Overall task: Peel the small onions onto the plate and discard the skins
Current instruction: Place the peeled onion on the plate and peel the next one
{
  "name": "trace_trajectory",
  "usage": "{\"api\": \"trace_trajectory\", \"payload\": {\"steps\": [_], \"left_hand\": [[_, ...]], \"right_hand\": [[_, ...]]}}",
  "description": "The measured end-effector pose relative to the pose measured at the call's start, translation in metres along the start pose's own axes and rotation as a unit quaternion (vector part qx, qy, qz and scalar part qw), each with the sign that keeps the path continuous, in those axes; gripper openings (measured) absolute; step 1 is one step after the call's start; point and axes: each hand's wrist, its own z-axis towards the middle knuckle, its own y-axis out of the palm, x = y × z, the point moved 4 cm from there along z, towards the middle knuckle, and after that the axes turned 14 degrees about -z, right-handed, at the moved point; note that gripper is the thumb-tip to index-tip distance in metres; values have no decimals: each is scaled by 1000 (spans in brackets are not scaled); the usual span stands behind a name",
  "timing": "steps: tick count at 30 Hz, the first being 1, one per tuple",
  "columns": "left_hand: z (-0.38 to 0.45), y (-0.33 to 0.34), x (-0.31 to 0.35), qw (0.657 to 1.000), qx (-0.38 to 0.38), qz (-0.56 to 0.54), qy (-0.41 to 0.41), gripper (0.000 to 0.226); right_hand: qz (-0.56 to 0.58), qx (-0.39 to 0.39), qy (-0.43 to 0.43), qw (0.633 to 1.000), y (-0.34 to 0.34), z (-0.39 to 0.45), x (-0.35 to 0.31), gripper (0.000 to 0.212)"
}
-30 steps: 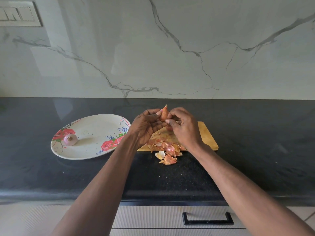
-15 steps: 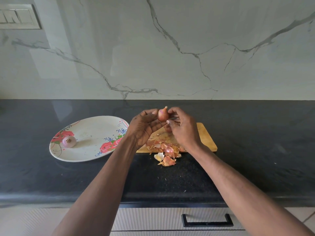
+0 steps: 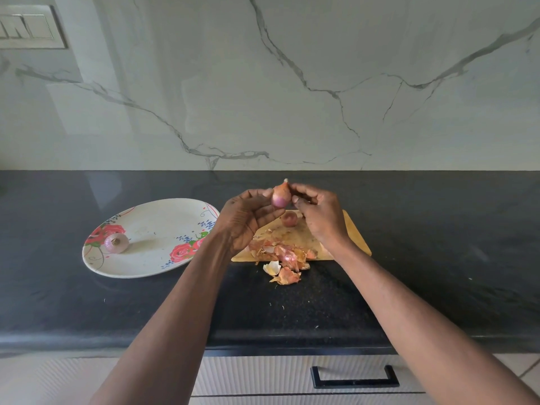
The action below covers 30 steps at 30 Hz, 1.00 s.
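**Peeling partly done, skins not yet cleared**

One peeled onion (image 3: 116, 243) lies on the plate (image 3: 152, 264). Left hand (image 3: 248, 220) and right hand (image 3: 320, 216) pinch a half-skinned onion (image 3: 281, 195) above the cutting board (image 3: 355, 238); another onion (image 3: 289, 219) waits there. Skins (image 3: 285, 258) remain undiscarded. No readable writing shows.

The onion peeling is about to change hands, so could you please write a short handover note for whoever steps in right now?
Left hand and right hand both pinch one half-peeled onion above the cutting board; its lower part is bare, its top still skinned.
One peeled onion lies on the plate.
One unpeeled onion sits on the board.
Loose skins lie on the board's near edge and the counter.
Left to do: finish this onion, plate it, peel the last one, discard the skins.
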Motion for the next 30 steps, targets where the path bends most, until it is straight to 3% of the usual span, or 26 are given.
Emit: {"api": "trace_trajectory", "payload": {"steps": [6,11,15,18,24,30], "left_hand": [[1,1,-1,1000,-14,4,-10,30],[2,2,-2,999,-45,24,8,29],[4,1,-3,996,-24,75,31,38],[6,-1,-5,996,-13,81,33,33],[0,5,-6,987,-46,147,45,45],[-1,6,-8,954,-60,267,119,37]], "right_hand": [[54,-3,58,997,-1,0,5,12],[141,-57,139,979,3,-1,7,19],[171,-59,142,973,3,-1,5,17],[124,-21,130,984,0,0,5,12],[33,-5,75,997,-1,-6,-4,7],[-17,15,46,999,0,-12,-8,6]]}}
